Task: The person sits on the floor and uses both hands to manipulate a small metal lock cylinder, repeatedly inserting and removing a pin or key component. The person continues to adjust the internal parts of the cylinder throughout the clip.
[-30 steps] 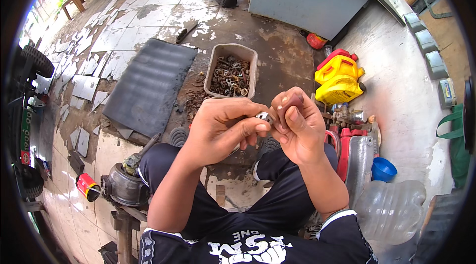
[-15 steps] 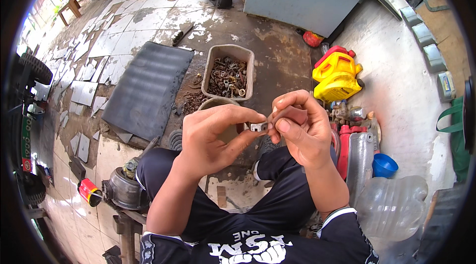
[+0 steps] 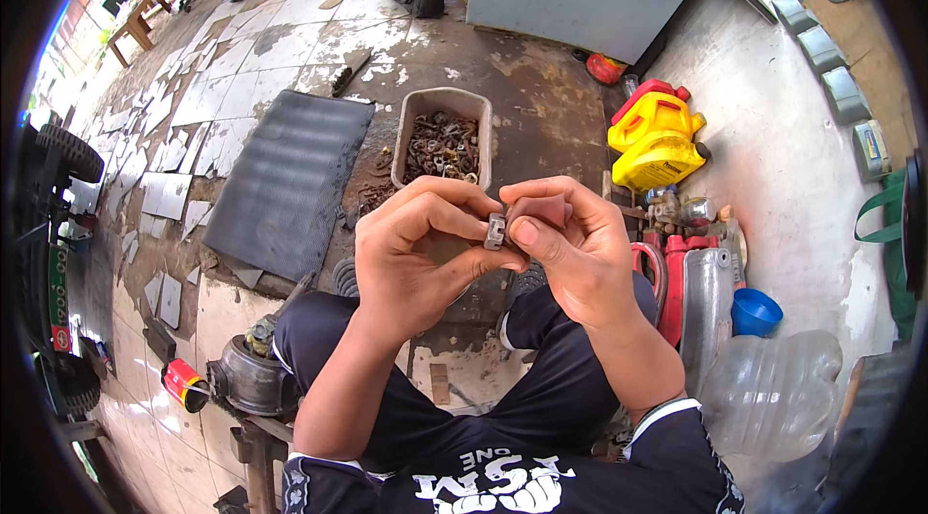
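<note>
My left hand (image 3: 406, 248) pinches a small grey metal nut (image 3: 495, 231) with slots, between thumb and fingertips, over my lap. Against the nut's right side, my right hand (image 3: 578, 258) grips a folded reddish-brown piece of sandpaper (image 3: 547, 212), thumb in front and fingers behind. The two hands almost meet, and the fingertips behind the nut are partly hidden. Beyond them stands a rectangular beige tub (image 3: 488, 123) holding many rusty nuts and small metal parts (image 3: 442, 145). A second container below it is mostly covered by my left hand.
A black rubber mat (image 3: 290, 185) lies left of the tub. To the right are a yellow jug (image 3: 657, 147), a blue bowl (image 3: 756, 312) and a large clear plastic bottle (image 3: 768, 393). A round metal housing (image 3: 253, 374) sits by my left knee. Broken tiles (image 3: 166, 195) litter the floor.
The nut has turned between my left fingertips, from lying sideways to standing more upright. My right hand has shifted slightly left with the sandpaper. The whole view has tilted a little.
</note>
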A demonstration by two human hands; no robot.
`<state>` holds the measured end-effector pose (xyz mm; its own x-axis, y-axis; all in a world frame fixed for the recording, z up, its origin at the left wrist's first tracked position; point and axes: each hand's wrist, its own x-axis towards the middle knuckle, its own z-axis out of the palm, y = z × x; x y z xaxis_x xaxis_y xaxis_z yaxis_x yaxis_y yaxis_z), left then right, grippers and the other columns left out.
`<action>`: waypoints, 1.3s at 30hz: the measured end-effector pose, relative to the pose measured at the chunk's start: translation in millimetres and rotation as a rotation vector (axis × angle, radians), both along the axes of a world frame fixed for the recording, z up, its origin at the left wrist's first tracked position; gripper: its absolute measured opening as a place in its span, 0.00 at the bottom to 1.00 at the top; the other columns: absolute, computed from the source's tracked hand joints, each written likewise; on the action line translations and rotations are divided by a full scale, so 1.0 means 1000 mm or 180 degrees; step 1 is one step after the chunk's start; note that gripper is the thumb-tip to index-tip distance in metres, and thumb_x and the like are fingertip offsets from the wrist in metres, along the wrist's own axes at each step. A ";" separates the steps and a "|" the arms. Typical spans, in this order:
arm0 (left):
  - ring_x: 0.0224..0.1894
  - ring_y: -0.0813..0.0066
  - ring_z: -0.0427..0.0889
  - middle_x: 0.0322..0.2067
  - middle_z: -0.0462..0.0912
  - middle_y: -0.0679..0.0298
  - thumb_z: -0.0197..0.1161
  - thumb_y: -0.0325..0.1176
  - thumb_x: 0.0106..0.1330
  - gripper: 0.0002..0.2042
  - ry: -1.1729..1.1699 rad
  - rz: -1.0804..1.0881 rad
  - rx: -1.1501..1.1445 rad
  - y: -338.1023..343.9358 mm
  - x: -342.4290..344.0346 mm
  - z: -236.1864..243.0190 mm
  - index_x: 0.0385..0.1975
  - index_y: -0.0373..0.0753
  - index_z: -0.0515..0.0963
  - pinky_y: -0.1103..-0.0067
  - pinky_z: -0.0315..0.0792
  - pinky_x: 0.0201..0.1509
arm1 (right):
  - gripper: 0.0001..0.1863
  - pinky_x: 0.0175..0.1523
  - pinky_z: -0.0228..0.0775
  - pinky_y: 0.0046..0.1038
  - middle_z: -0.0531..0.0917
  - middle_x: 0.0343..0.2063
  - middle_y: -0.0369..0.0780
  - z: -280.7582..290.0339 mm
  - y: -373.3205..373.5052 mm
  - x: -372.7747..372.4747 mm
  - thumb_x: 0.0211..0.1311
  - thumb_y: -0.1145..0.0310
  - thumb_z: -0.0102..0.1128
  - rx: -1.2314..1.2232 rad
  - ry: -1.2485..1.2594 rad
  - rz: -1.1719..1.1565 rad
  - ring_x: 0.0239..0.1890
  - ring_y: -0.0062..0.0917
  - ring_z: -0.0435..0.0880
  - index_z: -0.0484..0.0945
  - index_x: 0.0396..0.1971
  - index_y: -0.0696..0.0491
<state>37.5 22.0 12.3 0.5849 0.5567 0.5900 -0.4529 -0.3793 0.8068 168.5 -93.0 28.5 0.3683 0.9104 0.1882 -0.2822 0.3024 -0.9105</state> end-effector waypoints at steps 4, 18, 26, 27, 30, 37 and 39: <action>0.40 0.74 0.83 0.40 0.80 0.54 0.74 0.20 0.50 0.10 0.0186 -0.0118 -0.0204 -0.002 -0.004 0.009 0.28 0.29 0.78 0.80 0.80 0.42 | 0.14 0.39 0.73 0.16 0.81 0.34 0.37 0.004 -0.004 0.003 0.62 0.77 0.62 -0.0246 0.0125 -0.0016 0.36 0.15 0.79 0.77 0.48 0.61; 0.38 0.74 0.82 0.38 0.80 0.57 0.71 0.15 0.50 0.11 -0.0238 -0.1167 -0.1179 0.000 -0.006 -0.003 0.34 0.28 0.81 0.81 0.81 0.40 | 0.18 0.48 0.75 0.21 0.83 0.37 0.43 0.008 -0.015 0.004 0.58 0.82 0.63 0.0142 -0.0056 0.0233 0.41 0.20 0.82 0.75 0.50 0.66; 0.37 0.71 0.84 0.40 0.80 0.54 0.65 0.15 0.57 0.09 -0.0318 -0.1240 -0.1626 -0.005 -0.005 -0.005 0.38 0.28 0.81 0.80 0.82 0.39 | 0.19 0.51 0.76 0.24 0.82 0.39 0.45 0.009 -0.016 -0.005 0.58 0.85 0.62 0.0160 -0.0306 -0.0050 0.42 0.23 0.82 0.75 0.51 0.67; 0.37 0.71 0.84 0.40 0.80 0.54 0.64 0.15 0.57 0.10 -0.0275 -0.1255 -0.1799 -0.006 -0.005 -0.002 0.39 0.27 0.81 0.80 0.83 0.39 | 0.19 0.51 0.76 0.25 0.82 0.41 0.46 0.010 -0.017 -0.004 0.58 0.85 0.61 0.0207 -0.0266 -0.0035 0.43 0.24 0.82 0.75 0.51 0.67; 0.37 0.70 0.84 0.40 0.79 0.54 0.64 0.15 0.58 0.11 -0.0407 -0.1296 -0.1801 -0.005 -0.005 -0.004 0.41 0.27 0.80 0.80 0.83 0.40 | 0.19 0.52 0.76 0.26 0.80 0.44 0.46 0.011 -0.017 -0.002 0.58 0.85 0.60 0.0324 -0.0494 -0.0059 0.44 0.25 0.82 0.74 0.51 0.67; 0.37 0.70 0.84 0.41 0.78 0.54 0.63 0.16 0.59 0.09 -0.0425 -0.1361 -0.1425 -0.003 -0.004 -0.008 0.40 0.27 0.79 0.79 0.82 0.39 | 0.16 0.51 0.76 0.26 0.79 0.44 0.46 0.013 -0.017 -0.002 0.59 0.85 0.60 0.0211 -0.0528 -0.0019 0.44 0.26 0.82 0.77 0.48 0.67; 0.37 0.72 0.83 0.41 0.78 0.54 0.64 0.17 0.59 0.09 -0.0421 -0.1382 -0.1484 -0.004 -0.004 -0.007 0.40 0.27 0.79 0.80 0.82 0.38 | 0.14 0.51 0.77 0.25 0.80 0.44 0.47 0.013 -0.018 -0.002 0.59 0.85 0.60 0.0154 -0.0615 -0.0053 0.44 0.26 0.82 0.77 0.46 0.67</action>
<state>33.8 18.1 5.5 0.7532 0.5011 0.4262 -0.5931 0.2370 0.7694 166.5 -111.2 41.3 0.3360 0.8927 0.3001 -0.0983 0.3501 -0.9315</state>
